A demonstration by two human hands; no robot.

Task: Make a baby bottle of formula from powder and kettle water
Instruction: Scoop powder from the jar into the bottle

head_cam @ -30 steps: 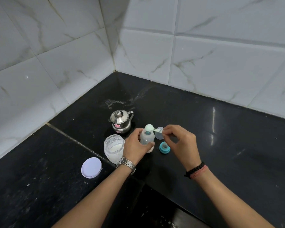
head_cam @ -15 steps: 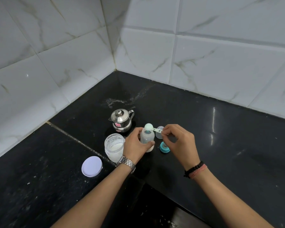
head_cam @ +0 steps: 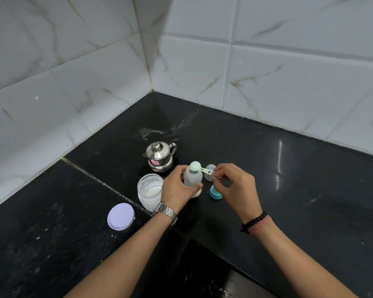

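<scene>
Baby bottle gripped by left hand, right hand pinching scoop over mouth

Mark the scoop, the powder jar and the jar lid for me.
scoop (head_cam: 196,166), head view, its round bowl.
powder jar (head_cam: 149,190), head view, its clear wall.
jar lid (head_cam: 120,216), head view, its flat top.

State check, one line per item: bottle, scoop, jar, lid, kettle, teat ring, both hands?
Baby bottle: upright, uncapped.
Scoop: over bottle mouth.
Powder jar: open, partly filled.
Jar lid: off, on counter.
Kettle: lidded.
Teat ring: off, on counter.
Left hand: grips bottle.
Right hand: pinches scoop handle.
</scene>
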